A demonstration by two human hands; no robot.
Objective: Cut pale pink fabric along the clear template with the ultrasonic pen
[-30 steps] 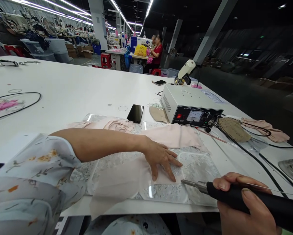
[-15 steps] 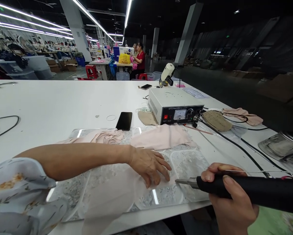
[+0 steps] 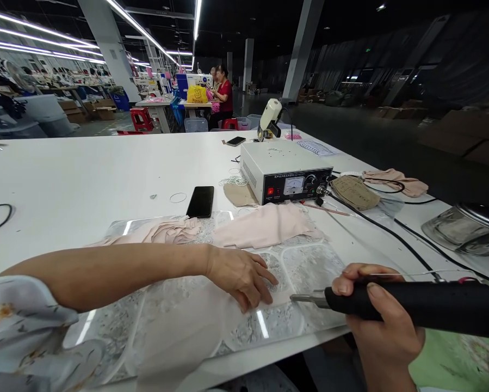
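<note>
My left hand lies palm down on a thin, pale pink piece of fabric, fingers spread. The fabric hangs over the table's near edge and rests on a clear sheet with a grey, mottled look. In my right hand is a black handheld ultrasonic cutter, fingers wrapped round its body. Its metal tip points left, close to the fabric's right end; whether it touches cannot be made out. Beyond my left hand lie a folded pink fabric stack and a ruffled pink pile.
A control box with a dial stands behind the fabric, its cable running to the right. Near it are a phone, brown card pieces and a glass jar. Another person sits at a sewing machine far off.
The view has shifted slightly to the right. My left hand stays spread on the fabric, and the cutter's tip remains near the fabric's right end.
</note>
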